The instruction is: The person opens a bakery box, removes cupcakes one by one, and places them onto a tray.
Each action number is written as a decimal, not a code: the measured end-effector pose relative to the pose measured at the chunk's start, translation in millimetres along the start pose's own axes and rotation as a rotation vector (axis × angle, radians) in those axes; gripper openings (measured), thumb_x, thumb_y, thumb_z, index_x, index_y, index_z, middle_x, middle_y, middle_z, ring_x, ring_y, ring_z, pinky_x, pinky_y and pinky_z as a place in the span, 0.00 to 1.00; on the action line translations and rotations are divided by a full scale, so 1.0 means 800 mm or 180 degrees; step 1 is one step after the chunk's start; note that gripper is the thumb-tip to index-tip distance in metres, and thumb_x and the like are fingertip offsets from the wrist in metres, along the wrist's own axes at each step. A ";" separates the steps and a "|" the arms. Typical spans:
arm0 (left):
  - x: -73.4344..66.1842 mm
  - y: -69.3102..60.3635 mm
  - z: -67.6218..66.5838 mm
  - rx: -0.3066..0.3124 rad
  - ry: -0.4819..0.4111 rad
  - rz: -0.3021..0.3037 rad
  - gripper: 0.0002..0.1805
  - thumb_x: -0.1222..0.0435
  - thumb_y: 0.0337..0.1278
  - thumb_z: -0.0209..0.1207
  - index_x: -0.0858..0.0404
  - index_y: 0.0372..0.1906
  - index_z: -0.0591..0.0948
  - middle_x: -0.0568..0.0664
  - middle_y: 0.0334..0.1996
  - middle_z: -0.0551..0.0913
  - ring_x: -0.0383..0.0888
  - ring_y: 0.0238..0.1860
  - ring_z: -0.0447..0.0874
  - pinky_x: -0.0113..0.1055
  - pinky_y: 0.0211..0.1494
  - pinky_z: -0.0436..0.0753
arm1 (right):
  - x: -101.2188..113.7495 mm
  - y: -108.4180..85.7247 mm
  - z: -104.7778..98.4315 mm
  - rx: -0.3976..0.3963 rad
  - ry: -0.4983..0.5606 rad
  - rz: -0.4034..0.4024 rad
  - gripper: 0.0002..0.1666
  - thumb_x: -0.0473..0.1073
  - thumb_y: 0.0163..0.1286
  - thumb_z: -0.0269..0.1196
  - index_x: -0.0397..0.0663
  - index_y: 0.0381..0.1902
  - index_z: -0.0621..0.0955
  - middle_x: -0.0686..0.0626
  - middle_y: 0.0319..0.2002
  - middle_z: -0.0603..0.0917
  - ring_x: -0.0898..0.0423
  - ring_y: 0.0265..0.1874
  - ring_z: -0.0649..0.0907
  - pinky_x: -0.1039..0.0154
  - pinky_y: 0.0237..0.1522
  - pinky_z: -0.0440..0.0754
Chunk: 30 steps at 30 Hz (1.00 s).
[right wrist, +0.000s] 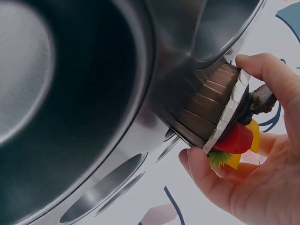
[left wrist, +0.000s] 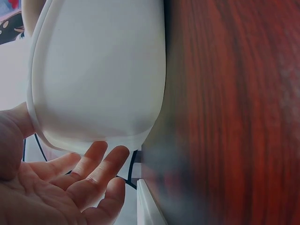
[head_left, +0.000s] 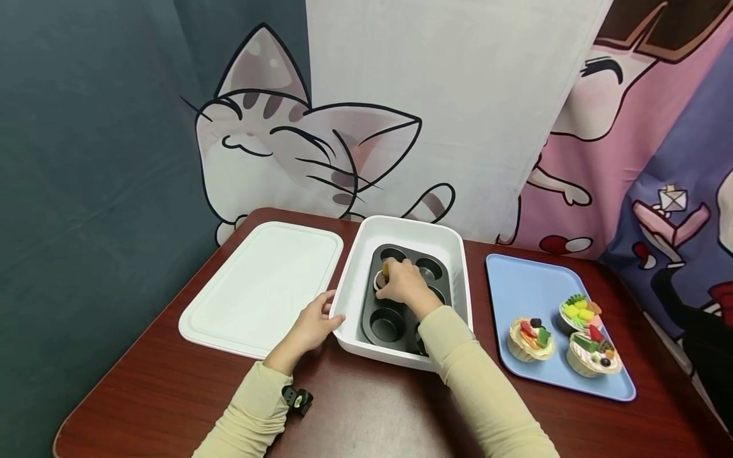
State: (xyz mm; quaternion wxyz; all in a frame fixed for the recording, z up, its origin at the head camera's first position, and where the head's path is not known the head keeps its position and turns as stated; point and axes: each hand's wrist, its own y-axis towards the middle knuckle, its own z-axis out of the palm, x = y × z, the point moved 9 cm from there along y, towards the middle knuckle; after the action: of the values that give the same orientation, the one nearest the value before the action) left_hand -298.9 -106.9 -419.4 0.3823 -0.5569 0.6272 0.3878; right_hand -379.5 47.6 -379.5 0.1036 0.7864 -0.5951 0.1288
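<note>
My right hand [head_left: 405, 283] grips a toy cupcake [right wrist: 211, 105] by its rim, between thumb and fingers. The cupcake has a brown pleated cup and red, yellow and green fruit pieces on top. Its base is at a cup of the dark muffin tin [head_left: 375, 304]; whether it touches the bottom is hidden. The tin lies inside a white bin [head_left: 465, 286]. With my left hand [head_left: 309, 326] I hold the near left corner of the bin, thumb at its rim and fingers against its outer wall [left wrist: 101, 70]. Other tin cups are partly hidden behind the right hand.
A white board [head_left: 258, 286] lies flat left of the bin. On the right is a blue tray [head_left: 512, 280] bearing three cupcakes [head_left: 530, 340] topped with fruit. Everything rests on a reddish-brown table [head_left: 355, 407], with printed cloth hanging behind it.
</note>
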 end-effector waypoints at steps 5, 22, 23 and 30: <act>0.002 0.001 0.001 0.0006 -0.0005 -0.0023 0.29 0.73 0.46 0.57 0.72 0.57 0.64 0.61 0.38 0.77 0.50 0.34 0.79 0.37 0.35 0.78 | 0.001 -0.004 -0.003 -0.0001 -0.0067 0.0052 0.22 0.47 0.40 0.68 0.50 0.33 0.71 0.45 0.29 0.67 0.46 0.32 0.69 0.55 0.30 0.68; 0.006 0.003 0.002 0.0012 0.0018 -0.0062 0.29 0.72 0.47 0.57 0.71 0.58 0.64 0.61 0.38 0.77 0.49 0.33 0.79 0.37 0.34 0.78 | -0.013 -0.017 -0.035 -0.0214 0.0167 0.0114 0.32 0.49 0.42 0.66 0.46 0.46 0.71 0.42 0.37 0.67 0.45 0.37 0.70 0.54 0.36 0.69; 0.007 0.003 0.002 0.0011 0.0026 -0.0065 0.29 0.72 0.47 0.57 0.71 0.58 0.64 0.61 0.38 0.77 0.49 0.33 0.79 0.37 0.34 0.78 | -0.015 -0.018 -0.035 -0.0226 0.0185 0.0112 0.32 0.49 0.42 0.67 0.45 0.47 0.71 0.42 0.37 0.68 0.44 0.38 0.70 0.53 0.37 0.70; 0.005 0.002 0.001 0.0004 0.0059 -0.0062 0.29 0.72 0.47 0.57 0.71 0.58 0.63 0.62 0.38 0.77 0.49 0.33 0.79 0.37 0.34 0.78 | -0.021 -0.023 -0.048 -0.0318 0.0191 0.0054 0.32 0.48 0.43 0.67 0.42 0.46 0.71 0.42 0.34 0.69 0.44 0.35 0.71 0.53 0.37 0.70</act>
State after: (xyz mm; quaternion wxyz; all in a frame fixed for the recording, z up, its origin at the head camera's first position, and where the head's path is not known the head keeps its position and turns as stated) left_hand -300.9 -107.5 -423.0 0.3806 -0.5663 0.6255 0.3784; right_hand -369.6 80.1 -349.2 0.1595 0.7710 -0.6041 0.1233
